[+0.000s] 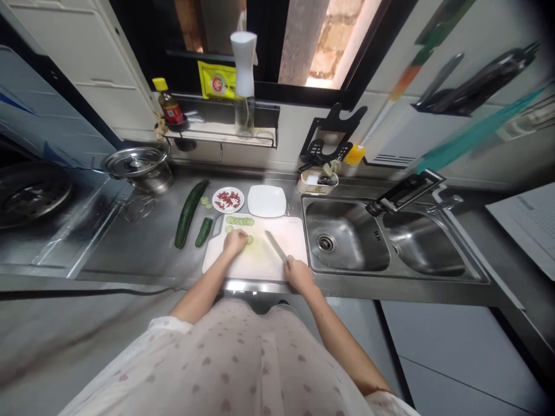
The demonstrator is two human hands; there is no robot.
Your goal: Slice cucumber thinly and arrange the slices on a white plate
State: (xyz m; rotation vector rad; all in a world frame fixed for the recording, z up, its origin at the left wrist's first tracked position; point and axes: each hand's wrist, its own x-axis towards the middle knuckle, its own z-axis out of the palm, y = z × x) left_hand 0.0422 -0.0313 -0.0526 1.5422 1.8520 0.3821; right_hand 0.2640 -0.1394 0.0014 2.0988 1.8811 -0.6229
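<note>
My right hand [298, 274] is wrapped round the handle of a knife [276, 247], its blade slanting up and left over the white cutting board [260, 268]. My left hand [235, 241] is closed at the board's left half, fingertips pinching a thin cucumber slice [250, 240]. Just left of those fingers lies another slice [229, 230]. A row of overlapping cucumber slices [240, 221] runs along the board's far edge. On the counter to the left are a long whole cucumber [191, 214] and a short cut piece of cucumber [203, 231].
Behind the board stand a plate of chopped red bits [228, 200] and a white square plate [266, 201]. Cucumber end pieces [206, 202] lie nearby. A double sink [347, 263] adjoins the board's right. A lidded steel pot [143, 167] sits left, below a shelf [217, 132] with bottles.
</note>
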